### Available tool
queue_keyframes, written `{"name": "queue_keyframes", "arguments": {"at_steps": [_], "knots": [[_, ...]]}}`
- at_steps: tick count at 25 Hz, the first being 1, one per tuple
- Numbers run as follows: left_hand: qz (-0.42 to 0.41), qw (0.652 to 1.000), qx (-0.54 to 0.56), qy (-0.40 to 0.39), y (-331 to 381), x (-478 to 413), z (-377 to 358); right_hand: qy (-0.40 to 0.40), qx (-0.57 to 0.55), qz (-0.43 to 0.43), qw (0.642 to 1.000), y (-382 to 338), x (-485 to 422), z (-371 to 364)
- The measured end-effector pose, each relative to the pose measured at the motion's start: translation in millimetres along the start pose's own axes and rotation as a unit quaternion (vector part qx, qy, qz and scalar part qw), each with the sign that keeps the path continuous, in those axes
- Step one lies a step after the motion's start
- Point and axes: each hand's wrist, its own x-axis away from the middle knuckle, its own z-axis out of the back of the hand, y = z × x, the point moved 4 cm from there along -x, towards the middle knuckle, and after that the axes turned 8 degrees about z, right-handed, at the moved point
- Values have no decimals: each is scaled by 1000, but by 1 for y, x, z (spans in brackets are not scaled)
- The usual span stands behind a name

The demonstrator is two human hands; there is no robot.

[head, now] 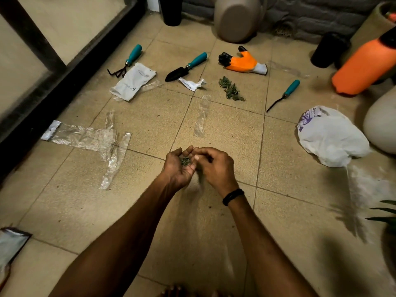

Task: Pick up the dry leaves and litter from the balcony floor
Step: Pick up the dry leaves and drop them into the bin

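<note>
My left hand [179, 168] is cupped palm up over the tiled floor, holding a small clump of dry leaf bits [185, 161]. My right hand [214, 168] is beside it, fingertips pinched at the edge of the left palm. A pile of dry leaves [231, 89] lies farther out on the floor. Litter is spread around: a clear plastic wrapper [85, 137], a clear strip [201, 117], a white pouch [132, 81], a crumpled paper scrap [192, 84], and a white plastic bag [331, 136] at the right.
A hand rake [128, 60], a trowel [186, 66], a weeder [284, 95] and an orange glove [244, 61] lie on the floor. Pots [235, 18] and an orange sprayer [364, 65] stand at the back and right. A dark door frame [32, 108] runs along the left. A foil packet [10, 245] lies near left.
</note>
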Motion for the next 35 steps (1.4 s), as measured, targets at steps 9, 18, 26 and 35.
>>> {"name": "queue_keyframes", "arguments": {"at_steps": [9, 18, 26, 35], "knots": [[-21, 999, 15, 33, 11, 5, 4, 54, 73, -114, 989, 75, 28, -11], [-19, 999, 5, 43, 10, -4, 7, 65, 244, 75, 965, 75, 18, -35], [-18, 999, 8, 29, 14, 2, 1, 131, 116, -121, 977, 92, -11, 20], [21, 1000, -7, 5, -9, -23, -23, -17, 36, 38, 998, 2, -14, -1]]}}
